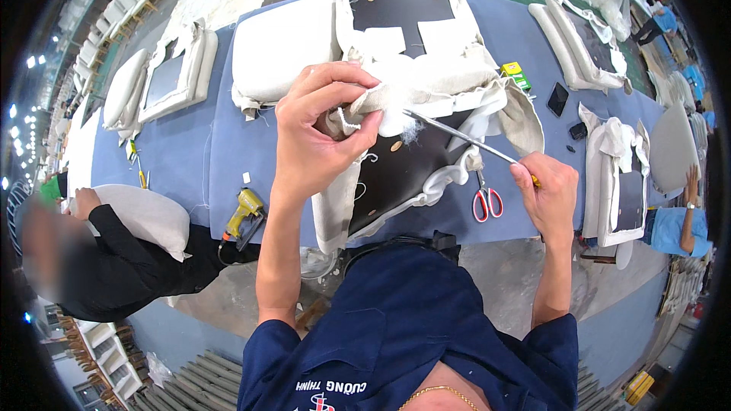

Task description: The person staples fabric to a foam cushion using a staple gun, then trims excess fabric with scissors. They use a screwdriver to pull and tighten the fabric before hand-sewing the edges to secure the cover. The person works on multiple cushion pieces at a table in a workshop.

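An upholstered panel (415,175) with a black board back and off-white fabric edges lies in front of me. My left hand (324,125) pinches a fold of its beige fabric (349,118) between thumb and fingers at the upper left corner. Wrapped in my right hand (551,192) is a screwdriver (466,137) with a long metal shaft; only a bit of its yellow handle shows. Its tip meets white fluffy stuffing (394,95) beside my left fingers. Just beyond the stuffing stands another panel (468,11) with a black board.
Red-handled scissors (487,204) lie near the panel's right side. At left rests a yellow staple gun (245,211) near a co-worker in black (129,259) holding a cushion (148,213). A phone (558,99), a green-and-yellow box (516,76) and more panels (620,175) are on the blue table (171,183).
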{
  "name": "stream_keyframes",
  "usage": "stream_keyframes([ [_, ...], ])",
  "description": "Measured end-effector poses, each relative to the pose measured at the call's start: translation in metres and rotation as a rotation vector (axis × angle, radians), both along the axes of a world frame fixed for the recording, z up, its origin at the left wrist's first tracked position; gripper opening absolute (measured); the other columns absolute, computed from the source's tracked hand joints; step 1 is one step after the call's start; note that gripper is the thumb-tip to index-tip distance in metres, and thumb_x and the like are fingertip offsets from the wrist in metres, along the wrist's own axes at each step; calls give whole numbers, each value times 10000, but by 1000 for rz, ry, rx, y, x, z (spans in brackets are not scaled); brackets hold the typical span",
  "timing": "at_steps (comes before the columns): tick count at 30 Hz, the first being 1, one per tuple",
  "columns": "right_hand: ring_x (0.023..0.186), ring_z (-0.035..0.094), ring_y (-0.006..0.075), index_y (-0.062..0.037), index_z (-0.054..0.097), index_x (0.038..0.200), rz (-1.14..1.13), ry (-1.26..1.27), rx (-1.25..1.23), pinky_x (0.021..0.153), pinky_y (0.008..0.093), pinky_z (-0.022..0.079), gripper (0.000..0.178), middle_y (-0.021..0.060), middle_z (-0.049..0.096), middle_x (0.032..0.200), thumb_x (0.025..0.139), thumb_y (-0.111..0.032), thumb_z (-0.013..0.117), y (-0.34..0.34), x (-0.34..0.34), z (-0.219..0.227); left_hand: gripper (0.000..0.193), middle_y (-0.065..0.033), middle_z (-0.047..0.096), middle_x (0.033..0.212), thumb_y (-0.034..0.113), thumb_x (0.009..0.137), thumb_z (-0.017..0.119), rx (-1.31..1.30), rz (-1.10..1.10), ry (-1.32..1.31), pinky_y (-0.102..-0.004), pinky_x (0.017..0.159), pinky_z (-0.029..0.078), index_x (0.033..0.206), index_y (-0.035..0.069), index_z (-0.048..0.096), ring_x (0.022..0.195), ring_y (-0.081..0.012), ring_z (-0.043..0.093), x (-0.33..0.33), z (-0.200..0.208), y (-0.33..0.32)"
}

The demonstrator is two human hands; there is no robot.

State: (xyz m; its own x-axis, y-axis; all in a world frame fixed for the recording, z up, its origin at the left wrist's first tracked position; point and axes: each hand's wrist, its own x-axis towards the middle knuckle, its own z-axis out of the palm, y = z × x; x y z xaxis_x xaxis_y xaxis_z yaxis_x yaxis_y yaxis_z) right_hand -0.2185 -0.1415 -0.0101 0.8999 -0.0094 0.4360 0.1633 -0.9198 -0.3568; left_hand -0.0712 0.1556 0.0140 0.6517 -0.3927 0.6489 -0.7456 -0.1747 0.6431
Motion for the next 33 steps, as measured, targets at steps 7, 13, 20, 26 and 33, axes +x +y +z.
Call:
stream_keyframes([
  [7, 509, 506, 262, -71, 606, 675, 34, 74, -49, 488, 388, 364, 352, 55, 512, 589, 910, -308, 714, 4, -1, 2, 173, -105, 708, 1049, -78, 679, 771, -11, 23, 9, -369, 948, 511, 819, -20, 688, 1139, -282, 656, -5, -1, 4],
  [13, 535, 553, 288, -71, 665, 716, 29, 70, 22, 503, 406, 392, 320, 71, 562, 621, 922, -313, 700, 19, 5, 0, 200, -89, 711, 985, -71, 649, 784, 7, 14, -17, -415, 985, 499, 830, 0, 740, 1131, -307, 658, -3, -5, 8],
  [20, 599, 597, 339, -61, 636, 698, 47, 105, 132, 529, 426, 423, 363, 117, 593, 634, 944, -326, 670, 38, 14, 1, 220, -76, 697, 934, -78, 629, 790, -33, -3, -27, -458, 1010, 499, 828, 11, 754, 1082, -290, 661, 0, -10, 9],
  [26, 581, 575, 349, -29, 635, 703, 49, 278, 266, 530, 422, 413, 381, 146, 570, 615, 954, -313, 667, 11, -9, -9, 194, -69, 700, 927, -73, 647, 793, -76, 22, 39, -460, 1027, 512, 819, 5, 751, 1024, -240, 667, 1, -11, 11],
  [33, 560, 544, 360, -19, 632, 704, 70, 268, 203, 529, 422, 403, 382, 152, 570, 621, 952, -307, 672, 13, -6, -9, 194, -67, 698, 917, -67, 646, 792, -81, 18, 30, -460, 1034, 510, 822, 5, 753, 998, -228, 665, 0, -8, 4],
])
